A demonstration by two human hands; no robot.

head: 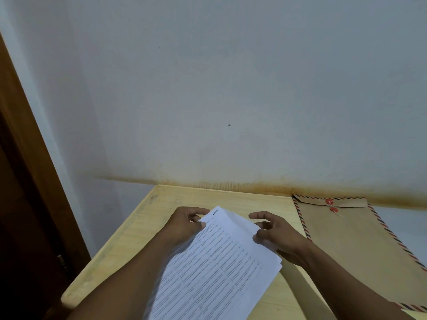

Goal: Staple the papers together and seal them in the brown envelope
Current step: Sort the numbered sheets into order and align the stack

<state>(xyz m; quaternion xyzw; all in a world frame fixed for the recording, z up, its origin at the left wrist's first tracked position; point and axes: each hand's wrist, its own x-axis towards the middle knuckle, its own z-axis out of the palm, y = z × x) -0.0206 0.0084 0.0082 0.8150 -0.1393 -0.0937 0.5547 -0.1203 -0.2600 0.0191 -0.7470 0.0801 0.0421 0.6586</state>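
Observation:
A stack of white printed papers is tilted above the pale wooden table, with a dark staple at its top corner. My left hand pinches the papers' upper left edge, thumb on top. At the upper right edge my right hand holds the papers, thumb against the sheet and fingers curled above it. The brown envelope, with a red and blue striped border and red string buttons, lies flat to the right, apart from both hands. No stapler is in view.
A grey-white wall with a rusty stain line stands right behind the table. A dark brown wooden door frame runs down the left side. The envelope overhangs the table's right edge.

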